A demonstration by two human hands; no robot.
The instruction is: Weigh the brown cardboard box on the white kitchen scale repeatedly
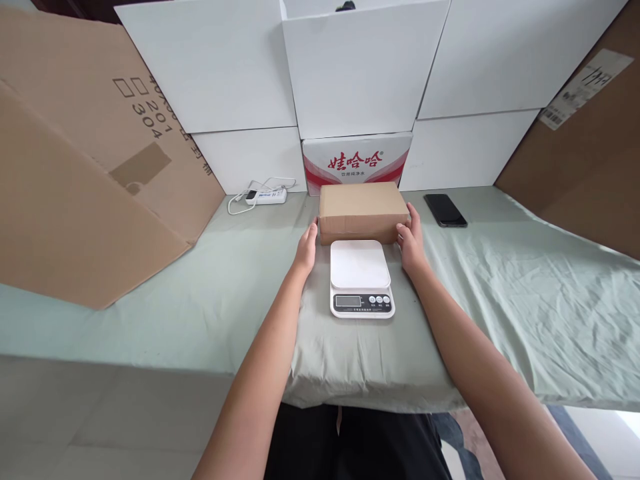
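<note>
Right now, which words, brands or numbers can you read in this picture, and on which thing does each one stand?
"娃哈哈": red brand on the white carton behind the brown box that both hands touch.
"饮用纯净水": small line under that brand, barely legible.
"201" and "304": upside down on the large cardboard sheet; the characters beside them are unclear.
Shipping label: too blurred.
Scale buttons: too small; display blank.
Power strip: unreadable.

1. Both bare forearms reach forward from the lower edge of the view, converging slightly toward the middle.
2. Left hand (307, 248): palm turned inward, fingers extended and held together, thumb on top.
3. Right hand (412, 241): mirrors it, palm inward, fingers curved forward.
4. The hands stand level, well apart, palms facing each other.
5. Wrists straight; no sleeves visible.
</note>
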